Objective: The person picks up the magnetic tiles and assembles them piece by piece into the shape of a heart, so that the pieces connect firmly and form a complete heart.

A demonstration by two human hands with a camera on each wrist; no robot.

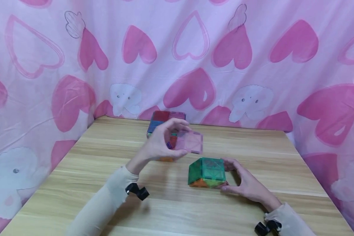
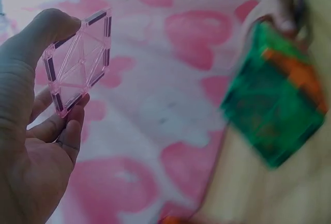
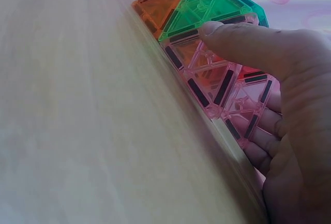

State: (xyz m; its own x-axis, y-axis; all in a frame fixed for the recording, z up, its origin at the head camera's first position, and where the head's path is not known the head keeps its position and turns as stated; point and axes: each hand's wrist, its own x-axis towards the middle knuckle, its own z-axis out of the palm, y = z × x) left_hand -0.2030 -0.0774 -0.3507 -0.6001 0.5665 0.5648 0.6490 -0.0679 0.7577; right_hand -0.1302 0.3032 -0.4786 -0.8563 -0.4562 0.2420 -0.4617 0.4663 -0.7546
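Observation:
My left hand [image 1: 157, 142] pinches a clear pink square magnetic tile [image 1: 194, 143] by its edge, above the table. In the left wrist view the thumb is on one corner of the tile and the fingers are at the lower edge. My right hand [image 1: 249, 186] grips the right side of a small magnetic-tile structure [image 1: 207, 170]. Green tiles form its sloping top, with orange low down. In the right wrist view pink triangle tiles [image 3: 245, 105] show on the held side, and the thumb rests on the edge by a green triangle tile [image 3: 204, 8].
Behind my left hand stands another group of magnetic tiles [image 1: 160, 115], red, blue and pink, partly hidden by the hand. An orange piece [image 1: 166, 159] shows below the wrist. The wooden table [image 1: 106, 137] ends against a pink curtain [image 1: 153, 75] with hearts.

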